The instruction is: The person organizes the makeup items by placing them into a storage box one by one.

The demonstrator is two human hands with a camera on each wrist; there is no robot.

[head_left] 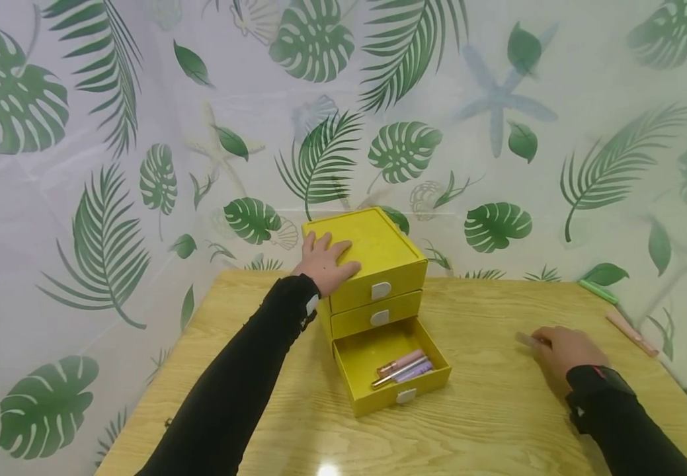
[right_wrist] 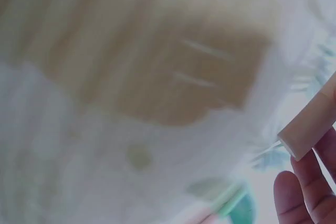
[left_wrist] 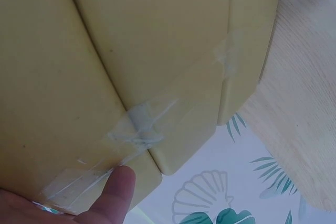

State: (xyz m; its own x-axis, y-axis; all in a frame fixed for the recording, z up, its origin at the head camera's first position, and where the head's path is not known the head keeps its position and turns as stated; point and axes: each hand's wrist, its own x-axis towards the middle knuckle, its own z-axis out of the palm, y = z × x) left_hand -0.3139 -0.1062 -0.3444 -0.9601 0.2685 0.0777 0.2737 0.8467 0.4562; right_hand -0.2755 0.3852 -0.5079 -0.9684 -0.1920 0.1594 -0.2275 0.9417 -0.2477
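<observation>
A yellow three-drawer box [head_left: 379,238] stands on the table, its bottom drawer [head_left: 361,390] pulled out. Several slim cosmetic tubes [head_left: 405,367], pink, silver and purple, lie in that drawer. My left hand [head_left: 326,266] rests with spread fingers on the box's top left edge. In the left wrist view, a fingertip [left_wrist: 122,179] touches the box's taped side [left_wrist: 157,61]. Right of the drawer, my right hand [head_left: 570,354] pinches a slim cosmetic tube [head_left: 527,340] above the table. The right wrist view shows this tube [right_wrist: 310,124] as pale pinkish beige with a flat end.
A green stick-like item [head_left: 598,291] and a pink slim tube [head_left: 631,334] lie along the table's right edge. The wooden table [head_left: 486,423] meets a leaf-printed sheet [head_left: 343,165] behind and at the sides. White tabs [head_left: 381,290] mark the drawer fronts.
</observation>
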